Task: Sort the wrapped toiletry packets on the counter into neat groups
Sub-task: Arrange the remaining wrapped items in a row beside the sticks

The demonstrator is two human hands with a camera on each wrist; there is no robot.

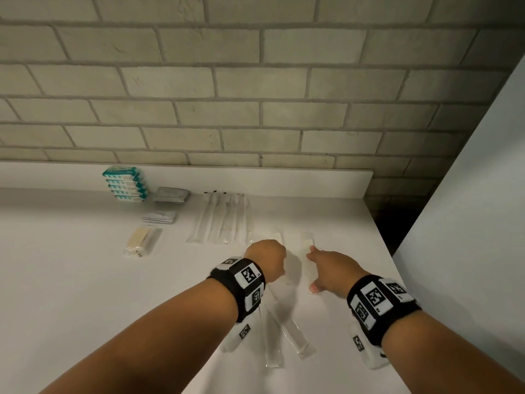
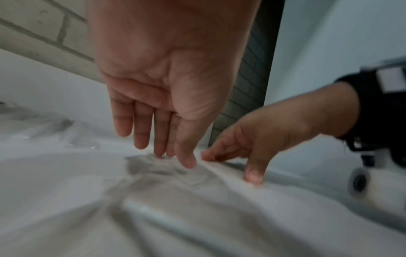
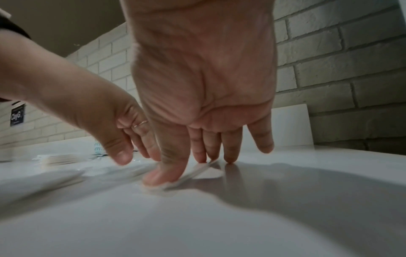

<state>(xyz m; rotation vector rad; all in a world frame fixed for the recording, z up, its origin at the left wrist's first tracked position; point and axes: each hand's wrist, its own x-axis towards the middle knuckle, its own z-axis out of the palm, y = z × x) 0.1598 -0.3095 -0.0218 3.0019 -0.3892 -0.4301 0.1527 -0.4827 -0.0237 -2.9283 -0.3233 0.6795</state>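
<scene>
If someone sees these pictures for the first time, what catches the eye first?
First, the two hands at the counter's middle: the left hand over one clear packet, the right hand pressing straight fingers on a slim wrapped packet. Next, the stack of teal packets at the back left, by the brick wall.
</scene>
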